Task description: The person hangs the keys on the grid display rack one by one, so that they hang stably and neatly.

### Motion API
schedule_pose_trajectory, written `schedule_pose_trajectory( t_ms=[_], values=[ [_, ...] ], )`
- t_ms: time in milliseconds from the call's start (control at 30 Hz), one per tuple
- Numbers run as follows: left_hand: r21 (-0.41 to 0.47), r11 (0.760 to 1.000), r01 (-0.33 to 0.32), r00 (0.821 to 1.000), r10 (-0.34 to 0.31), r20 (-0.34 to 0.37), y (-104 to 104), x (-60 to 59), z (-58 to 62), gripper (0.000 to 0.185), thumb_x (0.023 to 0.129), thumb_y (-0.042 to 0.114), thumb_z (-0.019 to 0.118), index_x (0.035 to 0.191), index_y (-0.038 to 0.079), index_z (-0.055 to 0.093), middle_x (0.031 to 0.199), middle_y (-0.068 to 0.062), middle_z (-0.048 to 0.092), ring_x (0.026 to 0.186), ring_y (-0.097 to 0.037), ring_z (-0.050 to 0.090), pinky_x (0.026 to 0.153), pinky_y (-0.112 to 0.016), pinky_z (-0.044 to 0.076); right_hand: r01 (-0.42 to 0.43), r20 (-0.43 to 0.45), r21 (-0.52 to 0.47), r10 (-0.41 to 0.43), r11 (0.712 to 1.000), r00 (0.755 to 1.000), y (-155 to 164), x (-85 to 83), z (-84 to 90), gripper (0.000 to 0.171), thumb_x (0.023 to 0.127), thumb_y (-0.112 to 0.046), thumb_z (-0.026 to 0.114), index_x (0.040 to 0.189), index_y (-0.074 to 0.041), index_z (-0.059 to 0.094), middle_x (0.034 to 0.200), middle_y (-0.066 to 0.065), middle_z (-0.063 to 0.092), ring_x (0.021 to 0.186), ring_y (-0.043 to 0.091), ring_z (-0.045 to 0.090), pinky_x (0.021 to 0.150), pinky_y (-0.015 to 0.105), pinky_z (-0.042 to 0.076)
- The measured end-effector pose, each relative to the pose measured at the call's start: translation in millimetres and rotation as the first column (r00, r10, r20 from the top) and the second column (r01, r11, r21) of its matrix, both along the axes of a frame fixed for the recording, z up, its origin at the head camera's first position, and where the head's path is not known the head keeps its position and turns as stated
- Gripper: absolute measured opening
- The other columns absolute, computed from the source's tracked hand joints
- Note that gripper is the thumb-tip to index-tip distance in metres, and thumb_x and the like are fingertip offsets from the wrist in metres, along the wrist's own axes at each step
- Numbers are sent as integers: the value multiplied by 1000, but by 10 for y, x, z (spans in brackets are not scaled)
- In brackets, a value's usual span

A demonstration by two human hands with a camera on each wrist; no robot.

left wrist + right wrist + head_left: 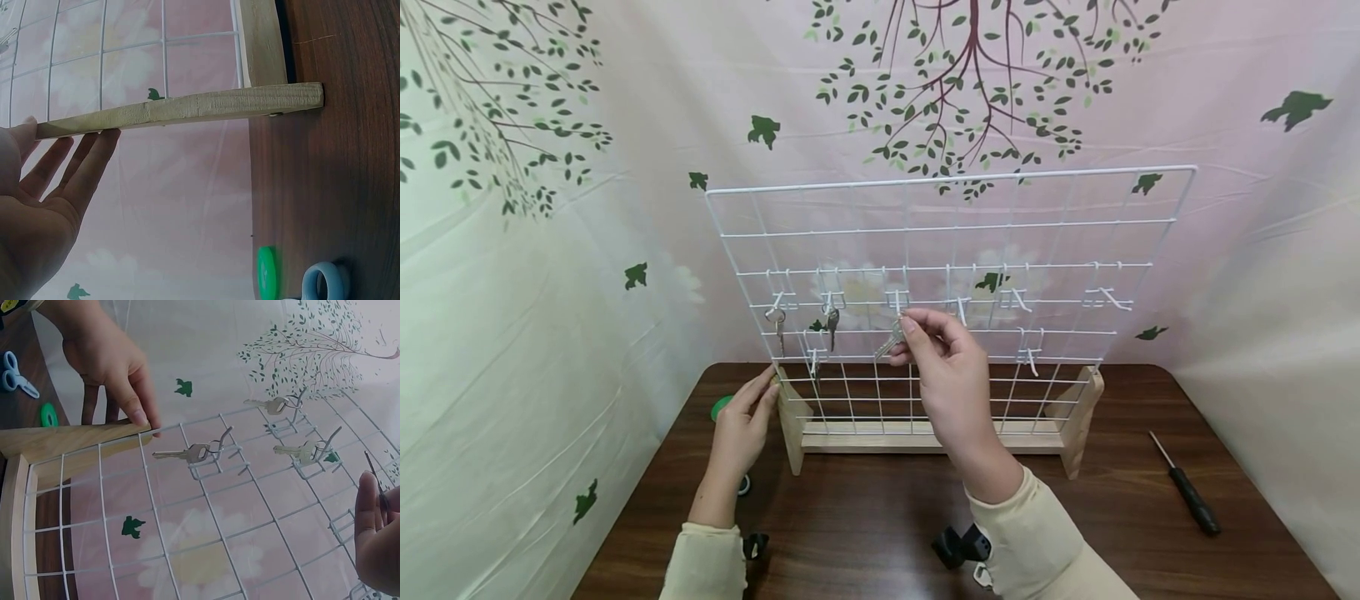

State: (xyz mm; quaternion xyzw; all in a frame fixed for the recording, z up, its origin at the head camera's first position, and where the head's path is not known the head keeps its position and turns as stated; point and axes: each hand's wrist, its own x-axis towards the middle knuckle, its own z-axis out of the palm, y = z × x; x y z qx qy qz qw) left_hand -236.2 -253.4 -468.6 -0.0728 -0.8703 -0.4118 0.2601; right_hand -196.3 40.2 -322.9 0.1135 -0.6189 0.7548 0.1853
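A white wire grid (951, 178) stands upright in a wooden stand (792, 425). My left hand (745, 423) grips the top of the stand's left post, thumb on one side and fingers on the other in the left wrist view. My right hand (951, 387) pinches a silver key (891, 340) in front of the grid, close to a hook (897, 297) in the upper row. In the right wrist view, three keys hang from hooks: one key (275, 406) farther up, another key (305, 453), and a lower key (197, 453).
Other white hooks (1018, 298) sit on the grid's right part. A black-handled screwdriver (1191, 496) lies at the table's right. Left of the stand are a green round object (267, 272) and light-blue scissors (17, 376). A printed cloth (647, 108) surrounds the table.
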Motion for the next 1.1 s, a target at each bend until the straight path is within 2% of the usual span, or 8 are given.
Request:
schedule_pose_trajectory(
  t_ms=[300, 433, 633, 800, 933, 1033, 1100],
  values=[
    [0, 1000, 0, 1000, 0, -1, 2, 4, -7, 41, 111, 21, 61, 152, 15, 62, 149, -17, 67, 135, -40, 66, 103, -60, 58, -12, 55, -21, 13, 1000, 998, -2, -39, -56, 22, 103, 2, 67, 124, 6, 68, 104, 9, 68, 77, 9, 72, 75, 23, 65],
    [-3, 1000, 4, 1000, -4, -6, 5, 3, -15, 41, 111, 20, 61, 152, 15, 62, 149, -17, 67, 135, -40, 66, 103, -60, 58, 6, 73, 3, -6, 1000, 997, 12, -60, -67, 23, 101, 1, 69, 125, 4, 69, 107, 11, 69, 80, 8, 71, 77, 24, 66],
    [-7, 1000, -1, 1000, 0, -8, 7, 4, -19, 41, 111, 20, 61, 152, 14, 62, 148, -17, 67, 135, -40, 66, 104, -59, 58, -2, 77, 20, 1, 1000, 997, 44, -134, -118, 23, 101, 3, 69, 124, 5, 68, 105, 8, 69, 86, 9, 73, 82, 29, 67],
    [-6, 1000, -2, 1000, 2, 9, 18, 23, -16, 42, 112, 21, 60, 153, 15, 61, 150, -17, 66, 135, -41, 66, 104, -61, 58, -3, 111, 22, 0, 1000, 994, 74, -208, -212, 21, 101, 2, 70, 121, 6, 67, 102, 8, 71, 84, 8, 72, 80, 23, 65],
    [-2, 1000, -10, 1000, 10, 26, 23, 25, -22, 42, 112, 23, 58, 153, 16, 61, 151, -16, 66, 137, -40, 65, 104, -60, 58, -16, 138, 48, 9, 999, 990, 114, -240, -290, 24, 101, 1, 69, 124, 7, 64, 104, 8, 70, 85, 11, 72, 79, 21, 64],
    [-1, 1000, -15, 1000, 15, 27, 24, 17, -22, 42, 112, 23, 58, 153, 17, 61, 151, -15, 65, 137, -38, 65, 100, -57, 60, -40, 143, 67, 30, 997, 989, 162, -240, -343, 27, 101, 0, 70, 127, 6, 63, 108, 9, 68, 88, 12, 73, 83, 25, 65],
    [-3, 1000, -17, 1000, 18, 26, 21, 11, -17, 42, 112, 24, 58, 153, 17, 61, 151, -14, 65, 136, -37, 66, 99, -47, 63, -42, 146, 83, 29, 996, 989, 203, -222, -373, 28, 101, -2, 71, 127, 4, 63, 110, 9, 67, 89, 12, 74, 85, 27, 66]
  ],
)
